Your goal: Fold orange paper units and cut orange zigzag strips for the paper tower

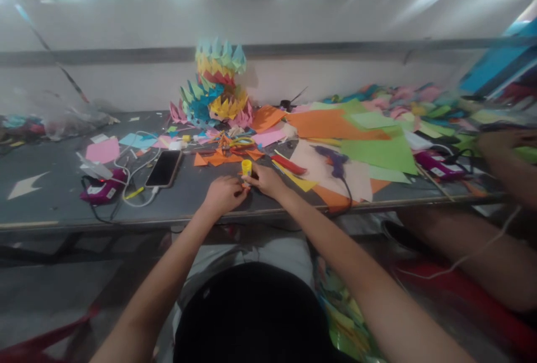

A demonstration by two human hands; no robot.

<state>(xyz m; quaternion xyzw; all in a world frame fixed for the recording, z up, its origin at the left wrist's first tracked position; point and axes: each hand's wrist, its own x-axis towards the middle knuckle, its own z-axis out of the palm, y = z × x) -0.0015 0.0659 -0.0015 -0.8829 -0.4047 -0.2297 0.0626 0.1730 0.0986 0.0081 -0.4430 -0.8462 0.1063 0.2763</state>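
Note:
Close to the table's front edge, my right hand (pixel 268 180) is closed around a small yellow cylinder, which looks like a glue stick (pixel 246 168) standing upright. My left hand (pixel 224 193) is beside it, fingers curled and pinched together. A bit of orange paper (pixel 245 185) shows between the fingertips of both hands, mostly hidden by them. Just beyond the hands lie folded orange paper pieces (pixel 216 158) and a pair of yellow-handled scissors (pixel 242 142).
A folded-paper model (pixel 224 100) stands at the back. To the left lie a phone (pixel 164 169), white cable and purple power strip (pixel 103 187). Rightward are a glue gun (pixel 333 160), green sheets (pixel 377 150), another power strip (pixel 440 165) and a co-worker's arm (pixel 509 156).

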